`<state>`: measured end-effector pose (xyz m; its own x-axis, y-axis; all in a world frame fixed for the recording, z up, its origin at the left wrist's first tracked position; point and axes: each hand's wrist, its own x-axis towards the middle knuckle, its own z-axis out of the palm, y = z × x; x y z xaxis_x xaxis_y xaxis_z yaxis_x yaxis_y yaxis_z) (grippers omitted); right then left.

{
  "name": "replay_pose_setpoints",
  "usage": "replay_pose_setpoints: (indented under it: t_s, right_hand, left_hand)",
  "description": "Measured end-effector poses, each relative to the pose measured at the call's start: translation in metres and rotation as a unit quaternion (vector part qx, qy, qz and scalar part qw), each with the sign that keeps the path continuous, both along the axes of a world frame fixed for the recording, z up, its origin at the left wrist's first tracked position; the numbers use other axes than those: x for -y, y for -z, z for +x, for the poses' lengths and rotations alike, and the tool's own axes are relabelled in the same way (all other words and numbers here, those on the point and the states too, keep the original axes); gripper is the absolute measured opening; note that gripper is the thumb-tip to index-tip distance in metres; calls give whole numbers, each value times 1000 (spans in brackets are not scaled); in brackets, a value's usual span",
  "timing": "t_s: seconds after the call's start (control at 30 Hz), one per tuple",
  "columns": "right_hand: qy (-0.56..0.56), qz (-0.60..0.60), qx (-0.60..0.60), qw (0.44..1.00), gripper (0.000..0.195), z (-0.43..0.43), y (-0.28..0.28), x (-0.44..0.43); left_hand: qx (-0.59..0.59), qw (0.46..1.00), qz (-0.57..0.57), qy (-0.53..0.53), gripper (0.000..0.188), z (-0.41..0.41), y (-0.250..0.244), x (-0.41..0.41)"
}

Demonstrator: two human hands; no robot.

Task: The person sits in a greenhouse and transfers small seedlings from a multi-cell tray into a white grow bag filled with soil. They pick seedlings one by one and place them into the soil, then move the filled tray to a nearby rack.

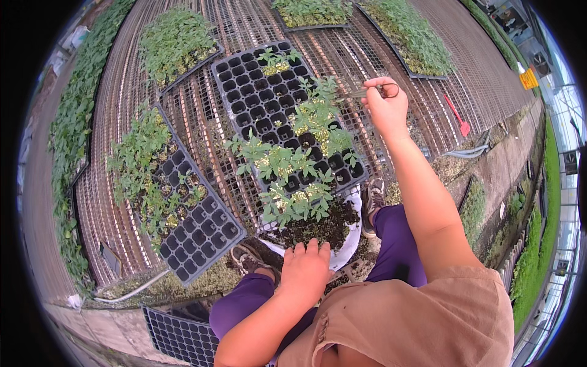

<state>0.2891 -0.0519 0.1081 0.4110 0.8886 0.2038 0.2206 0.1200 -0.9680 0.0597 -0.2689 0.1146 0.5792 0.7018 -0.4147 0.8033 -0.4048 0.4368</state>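
My right hand (386, 108) grips metal scissors (352, 95), a finger loop showing beside the fingers. The blades point left towards seedlings (316, 114) in a black plug tray (252, 102). Many cells on its left side hold no plants. More seedlings (284, 160) stand across the tray's near half. My left hand (306, 267) hangs palm down with fingers slightly apart over the near edge of a white tub (341, 259) of dark soil (321, 225). It holds nothing visible; whether the fingertips touch the soil or the rim, I cannot tell.
A partly filled plug tray (202, 229) lies left on the mesh bench (215, 160). Full seedling trays (176, 43) (415, 41) stand farther back. A red plastic tool (458, 117) lies at right. Another plug tray (181, 332) sits below the bench. My knees flank the tub.
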Motion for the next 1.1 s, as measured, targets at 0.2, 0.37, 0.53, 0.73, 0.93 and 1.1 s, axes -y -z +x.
replay_pose_setpoints:
  t_s: [0.2, 0.37, 0.53, 0.73, 0.93, 1.1]
  right_hand:
    - [-54, 29, -90, 994, 9, -9, -6, -27]
    - [-50, -87, -47, 994, 13, -32, 17, -86]
    - [23, -94, 16, 995, 8, -39, 59, -147]
    - [50, -105, 112, 987, 13, -42, 72, -189]
    - [22, -110, 192, 975, 18, -46, 60, -211]
    - [8, -89, 277, 957, 23, -50, 48, -208]
  left_hand:
    - [15, 1000, -8, 11, 53, -1, -5, 0]
    - [21, 1000, -21, -5, 54, -5, -11, -4]
    - [33, 999, -19, -23, 55, -11, -12, -11]
    - [45, 998, -11, -41, 55, -19, -10, -17]
    - [36, 998, -28, -41, 55, -26, -13, -25]
    - [34, 999, -25, -30, 56, -27, -10, -27]
